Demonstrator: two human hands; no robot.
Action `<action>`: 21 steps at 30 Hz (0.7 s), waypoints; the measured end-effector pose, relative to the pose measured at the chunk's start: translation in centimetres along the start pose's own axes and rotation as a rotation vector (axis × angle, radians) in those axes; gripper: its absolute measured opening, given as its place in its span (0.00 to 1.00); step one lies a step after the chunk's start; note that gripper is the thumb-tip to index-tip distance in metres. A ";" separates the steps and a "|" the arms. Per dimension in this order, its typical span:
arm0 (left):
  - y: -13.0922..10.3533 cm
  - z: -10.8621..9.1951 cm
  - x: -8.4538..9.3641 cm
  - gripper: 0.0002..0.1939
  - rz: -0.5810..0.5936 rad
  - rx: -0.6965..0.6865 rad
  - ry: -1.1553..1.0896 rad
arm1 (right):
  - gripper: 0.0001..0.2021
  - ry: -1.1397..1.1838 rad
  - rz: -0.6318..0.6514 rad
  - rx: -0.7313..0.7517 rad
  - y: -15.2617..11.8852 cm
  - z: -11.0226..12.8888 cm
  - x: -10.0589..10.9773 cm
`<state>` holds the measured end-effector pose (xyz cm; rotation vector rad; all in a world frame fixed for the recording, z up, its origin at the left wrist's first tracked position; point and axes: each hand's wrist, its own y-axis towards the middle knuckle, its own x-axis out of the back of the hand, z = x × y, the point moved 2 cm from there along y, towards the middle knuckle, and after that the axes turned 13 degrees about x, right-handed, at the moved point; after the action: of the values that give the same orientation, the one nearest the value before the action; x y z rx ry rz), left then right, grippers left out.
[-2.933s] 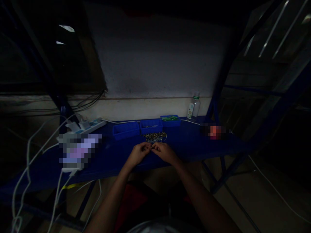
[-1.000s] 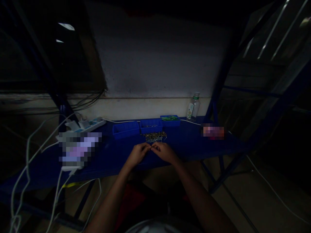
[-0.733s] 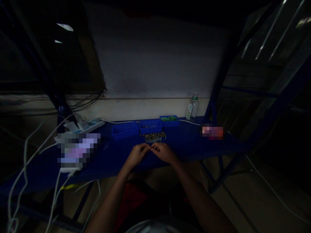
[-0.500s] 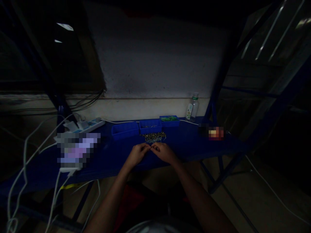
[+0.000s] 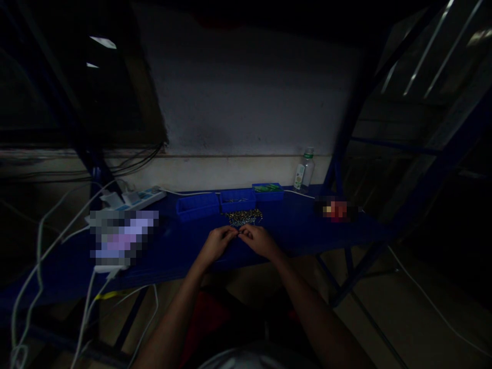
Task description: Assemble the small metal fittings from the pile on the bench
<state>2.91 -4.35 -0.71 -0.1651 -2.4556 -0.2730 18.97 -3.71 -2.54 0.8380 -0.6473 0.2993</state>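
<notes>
My left hand and my right hand meet fingertip to fingertip over the front of the blue table. Both are closed in a pinch; whatever sits between the fingers is too small and dark to name. Just beyond them lies a pile of small brass-coloured and silvery metal pieces, thin pins or screws by their look. Behind the pile stands a blue bin with a few thin metal pieces in it. Left of that is another blue bin, and to its right a blue box holding green things.
A clear bottle with a green cap stands at the back right. On the left are a white power strip, white cables and a blurred-out flat object. Another blurred reddish thing lies at right. Blue frame posts flank the table.
Both hands stay in almost the same place, with only a slight shift of the fingertips. The bins and the pile look unchanged.
</notes>
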 end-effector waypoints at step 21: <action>0.4 0.1 -0.5 0.18 0.093 -0.038 0.105 | 0.09 0.097 -0.010 0.002 0.1 0.1 0.1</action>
<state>3.34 -4.01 -1.03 -0.2735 -2.3326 -0.2803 18.91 -3.71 -2.38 0.8239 -0.5524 0.3293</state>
